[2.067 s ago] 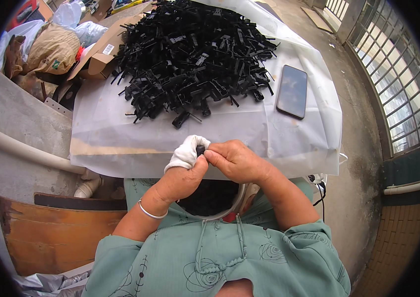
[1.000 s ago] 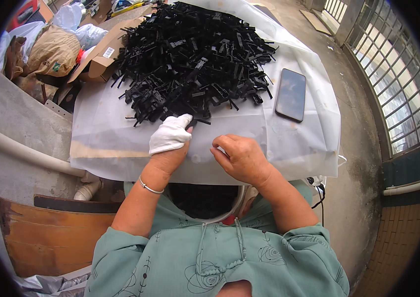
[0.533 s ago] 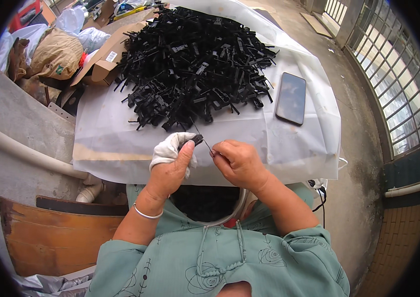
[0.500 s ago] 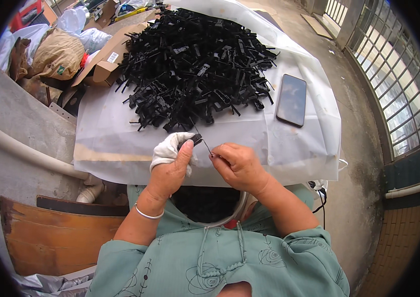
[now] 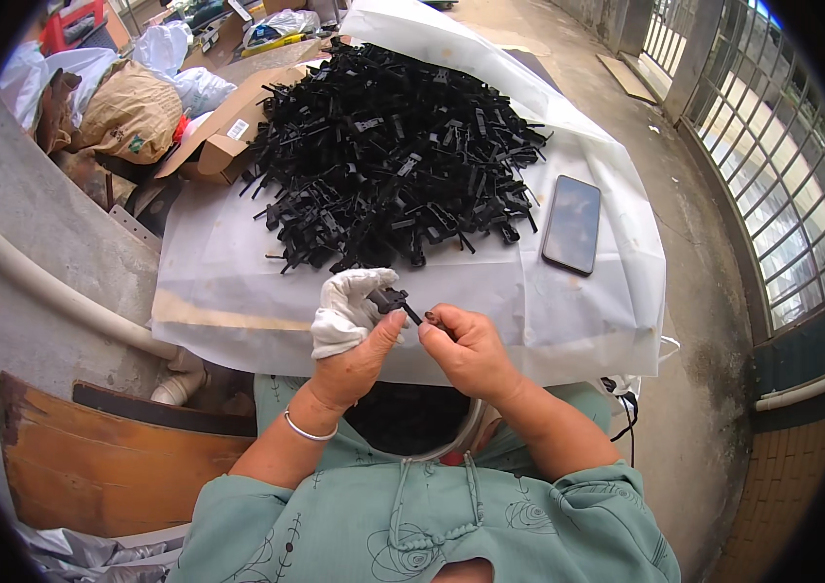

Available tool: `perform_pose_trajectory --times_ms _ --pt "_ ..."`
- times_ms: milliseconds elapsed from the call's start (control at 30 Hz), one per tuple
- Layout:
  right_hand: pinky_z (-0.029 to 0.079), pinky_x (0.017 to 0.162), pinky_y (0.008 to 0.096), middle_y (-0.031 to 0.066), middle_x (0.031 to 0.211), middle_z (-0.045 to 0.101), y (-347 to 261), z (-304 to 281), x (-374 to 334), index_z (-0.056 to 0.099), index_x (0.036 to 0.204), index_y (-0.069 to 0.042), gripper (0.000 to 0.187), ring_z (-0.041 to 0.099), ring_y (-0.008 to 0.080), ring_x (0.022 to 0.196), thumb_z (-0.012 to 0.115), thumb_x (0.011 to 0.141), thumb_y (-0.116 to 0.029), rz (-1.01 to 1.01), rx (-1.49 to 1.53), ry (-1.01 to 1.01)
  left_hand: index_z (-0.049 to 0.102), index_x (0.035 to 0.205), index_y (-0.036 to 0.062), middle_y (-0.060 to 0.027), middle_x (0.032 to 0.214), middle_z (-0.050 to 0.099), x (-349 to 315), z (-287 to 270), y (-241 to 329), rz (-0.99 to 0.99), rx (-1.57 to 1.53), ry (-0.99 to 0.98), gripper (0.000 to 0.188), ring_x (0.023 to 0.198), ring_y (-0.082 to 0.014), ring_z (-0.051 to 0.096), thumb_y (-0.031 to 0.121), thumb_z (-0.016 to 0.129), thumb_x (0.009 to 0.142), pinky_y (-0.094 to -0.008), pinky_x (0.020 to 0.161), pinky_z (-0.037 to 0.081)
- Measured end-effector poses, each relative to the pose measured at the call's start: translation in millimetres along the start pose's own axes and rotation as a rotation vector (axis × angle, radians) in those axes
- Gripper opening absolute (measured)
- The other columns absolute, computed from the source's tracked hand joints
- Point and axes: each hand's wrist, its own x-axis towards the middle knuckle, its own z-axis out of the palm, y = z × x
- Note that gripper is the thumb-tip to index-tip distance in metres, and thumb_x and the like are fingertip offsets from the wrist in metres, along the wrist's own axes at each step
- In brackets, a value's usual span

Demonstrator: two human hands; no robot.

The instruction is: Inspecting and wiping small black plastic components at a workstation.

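Note:
My left hand (image 5: 352, 321) wears a white glove that leaves the thumb bare, and it is closed on a small black plastic part (image 5: 390, 300). A thin black stem sticks out from the part toward my right hand (image 5: 463, 348). That hand is bare, with thumb and forefinger pinched on the stem's end. Both hands are held close together over the near edge of the white-covered table (image 5: 490, 291). Beyond them lies a big heap of similar black plastic parts (image 5: 393, 155).
A dark phone (image 5: 572, 223) lies right of the heap. Between my knees stands a round container (image 5: 408, 418) with dark contents. An opened cardboard box (image 5: 223, 151) and bags (image 5: 131, 112) are at the far left. A barred window (image 5: 772, 155) is at the right.
Both hands have come slightly nearer to me in the picture, and the part has turned in my left hand. My right fingers now pinch its stem closer in. The view has shifted a little.

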Motion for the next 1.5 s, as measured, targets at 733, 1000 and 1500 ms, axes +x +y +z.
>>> perform_pose_trajectory --times_ms 733,1000,1500 --pt "0.036 0.049 0.0249 0.0041 0.06 0.049 -5.4 -20.5 6.5 0.055 0.076 -0.001 0.022 0.042 0.01 0.054 0.059 0.089 -0.019 -0.075 -0.082 -0.079 0.054 0.107 -0.0035 -0.0083 0.095 0.06 -1.0 0.8 13.3 -0.293 0.184 -0.3 0.026 0.076 -0.0086 0.055 0.004 0.058 0.083 -0.0229 0.065 0.05" --pt "0.042 0.058 0.0306 0.0095 0.065 0.055 -7.2 -24.7 7.4 0.056 0.079 0.001 0.026 0.05 0.0124 0.061 0.049 0.094 -0.019 -0.086 -0.202 -0.294 0.056 0.105 -0.0049 -0.0134 0.091 0.063 -9.1 9.2 8.0 -0.061 0.406 -0.185 0.026 0.08 -0.0185 0.062 0.004 0.058 0.081 -0.0286 0.074 0.05" --pt "0.041 0.055 0.0272 0.0047 0.064 0.052 13.2 -4.4 5.9 0.057 0.08 0.0 0.024 0.045 0.0087 0.06 0.05 0.093 -0.019 -0.059 0.049 -0.146 0.053 0.107 -0.0044 -0.0107 0.093 0.06 -12.9 12.7 9.0 -0.138 0.328 -0.12 0.028 0.084 -0.0177 0.059 0.002 0.06 0.08 -0.0283 0.078 0.048"
